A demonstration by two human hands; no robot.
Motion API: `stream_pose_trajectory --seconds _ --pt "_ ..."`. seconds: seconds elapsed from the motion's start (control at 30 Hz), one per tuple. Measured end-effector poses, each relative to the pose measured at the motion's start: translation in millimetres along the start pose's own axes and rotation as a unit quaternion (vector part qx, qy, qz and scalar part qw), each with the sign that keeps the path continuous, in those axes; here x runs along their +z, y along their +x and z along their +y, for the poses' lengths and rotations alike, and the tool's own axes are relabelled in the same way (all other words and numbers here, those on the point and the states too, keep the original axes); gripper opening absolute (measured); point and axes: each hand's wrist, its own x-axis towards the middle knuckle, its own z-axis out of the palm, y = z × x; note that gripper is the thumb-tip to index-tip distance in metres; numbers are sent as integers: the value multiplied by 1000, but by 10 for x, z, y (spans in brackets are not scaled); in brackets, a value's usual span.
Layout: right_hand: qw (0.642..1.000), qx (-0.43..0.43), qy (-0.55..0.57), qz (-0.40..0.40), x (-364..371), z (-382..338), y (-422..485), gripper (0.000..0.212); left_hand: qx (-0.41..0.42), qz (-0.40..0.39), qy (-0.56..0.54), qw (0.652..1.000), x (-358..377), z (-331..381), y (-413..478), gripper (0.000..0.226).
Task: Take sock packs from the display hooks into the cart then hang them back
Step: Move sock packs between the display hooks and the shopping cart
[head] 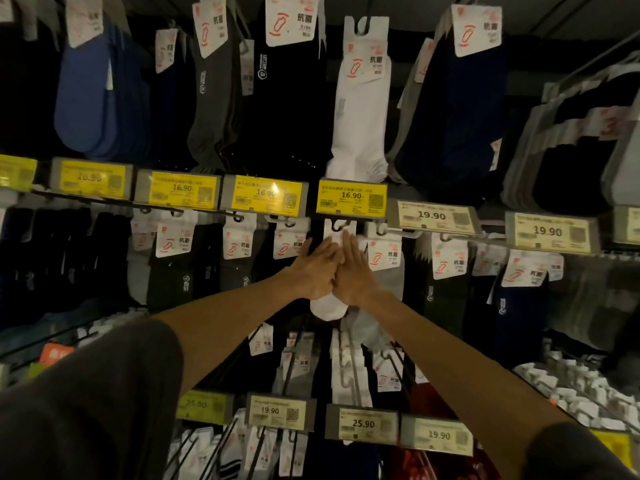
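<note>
Soft knitted socks hang in dim rows on thin metal hooks, each pack topped by a stiff white card with a red mark. At the upper left hang rounded blue socks (83, 95), then grey (211, 112) and black packs (287, 109), then a smooth white pair (362, 116) and navy ones (453, 109) further right. Below them runs a rail of flat rectangular price tags, glossy yellow (351, 198) through the middle and paler cream (433, 216) to the right. Both bare arms reach up from dark sleeves to one white sock pack (329, 306) in the middle row, just under the yellow tag. The left hand (317, 268) lies against the pack's left side, fingers nearly straight and close together, thumb raised apart. The right hand (353, 271) presses flat on its right side, fingers stretched up to the card's plastic hanger (337, 226), which sits at the hook. The pack's rounded white toe shows below the wrists. Whether either hand actually grips it I cannot tell.
</note>
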Motion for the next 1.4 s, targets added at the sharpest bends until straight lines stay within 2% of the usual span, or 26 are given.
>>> stream_pose_trajectory --seconds 0.1,0.23,0.4,0.6,0.7,0.77,0.83,0.9,0.97,1.07,1.23,1.4 --pt "998 8 -36 -59 84 70 204 85 -25 -57 -4 998 18 28 191 75" --pt "991 -6 -44 -126 5 119 251 82 -40 -86 -4 995 34 -2 369 73" --pt "989 1 -32 -142 -8 140 339 87 -50 -89 29 994 45 -48 472 72" --pt "990 -29 -21 -134 1 115 343 85 -47 -60 -4 997 42 0 336 75" --pt "992 -42 40 -108 59 1 136 83 -31 -45 -36 998 -18 65 83 76" --pt "990 -62 116 -55 99 -57 -131 75 -16 -13 -90 996 -15 96 -158 64" --pt "977 -89 187 41 117 -90 -452 52 8 79 -153 985 38 122 -472 48" --pt "957 -102 244 120 127 -160 -808 32 21 168 -224 960 130 175 -859 39" --pt "944 -116 266 155 96 -297 -1194 29 18 214 -266 940 214 264 -1290 41" --pt "936 -120 280 175 96 -594 -1772 29 25 217 -303 928 312 373 -1915 47" --pt "946 -131 279 103 351 -1194 -2690 31 22 214 -353 910 679 466 -2996 47" --pt "952 -68 296 -39 886 -1810 -3633 35 -29 99 -387 916 1451 555 -4039 50"
